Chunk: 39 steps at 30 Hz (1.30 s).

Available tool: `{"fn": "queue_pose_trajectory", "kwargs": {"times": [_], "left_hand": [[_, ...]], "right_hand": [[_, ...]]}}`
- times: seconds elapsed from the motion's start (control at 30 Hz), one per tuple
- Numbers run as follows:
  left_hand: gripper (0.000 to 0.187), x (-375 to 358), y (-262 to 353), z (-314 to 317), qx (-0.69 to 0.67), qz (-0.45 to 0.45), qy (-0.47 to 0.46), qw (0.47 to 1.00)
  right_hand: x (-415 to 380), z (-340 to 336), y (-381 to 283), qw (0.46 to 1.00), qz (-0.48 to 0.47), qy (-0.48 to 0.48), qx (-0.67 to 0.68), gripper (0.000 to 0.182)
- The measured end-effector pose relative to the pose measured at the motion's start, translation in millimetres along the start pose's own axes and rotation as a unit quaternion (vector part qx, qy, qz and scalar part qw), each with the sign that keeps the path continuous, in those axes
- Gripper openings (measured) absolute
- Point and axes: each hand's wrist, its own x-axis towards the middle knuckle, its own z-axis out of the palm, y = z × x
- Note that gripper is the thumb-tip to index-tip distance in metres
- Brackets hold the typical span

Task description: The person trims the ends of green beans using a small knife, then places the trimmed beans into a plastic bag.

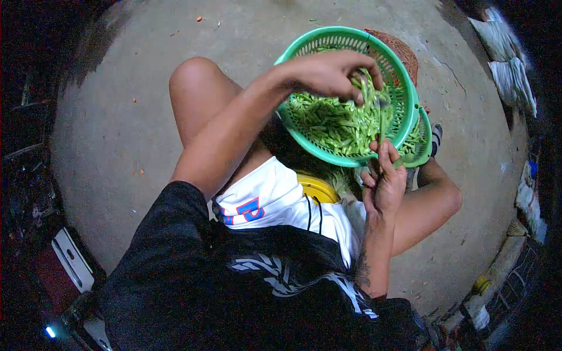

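Grey flr [126, 64] w/ orange bits [199, 19], grn basket [404, 79] nr legs [430, 202].

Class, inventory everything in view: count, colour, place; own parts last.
large basket: one, green, upper centre
small basket: one, green, beside it
slim pieces: many, green, in baskets
slim item: one, greenish, in right hand
curved object: one, yellow, below large basket
bundle: one, reddish, beyond large basket
sheets: several, whitish, right edge
floor: one, grey, beneath
dark edges: contents unclear
shirt: one, black, torso
shorts: one, white, hips
legs: two, bare, left and right
left hand: one, bare, over large basket
right hand: one, bare, at near rim
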Motion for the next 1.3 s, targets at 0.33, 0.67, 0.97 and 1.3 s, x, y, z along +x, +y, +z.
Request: {"fn": "queue_pose_trajectory", "kwargs": {"times": [0.33,0.67,0.97,1.3], "left_hand": [[0.036,-1,-3,3,-0.044,0.022,-0.029,0.998],[0.044,-1,0,-4,0.023,-0.024,-0.013,0.999],[0.039,0,-2,-9,-0.037,0.003,-0.017,0.999],[0.038,-1,0,-3,-0.036,-0.002,-0.036,0.999]], "right_hand": [[-2,12,-5,1.000,0.002,0.001,0.009,0.026],[-1,9,-5,1.000,0.008,0.003,0.019,0.025],[-2,13,-6,0.999,0.005,-0.014,0.031,0.024],[3,18,-4,0.999,0.008,0.000,0.042,0.024]]}}
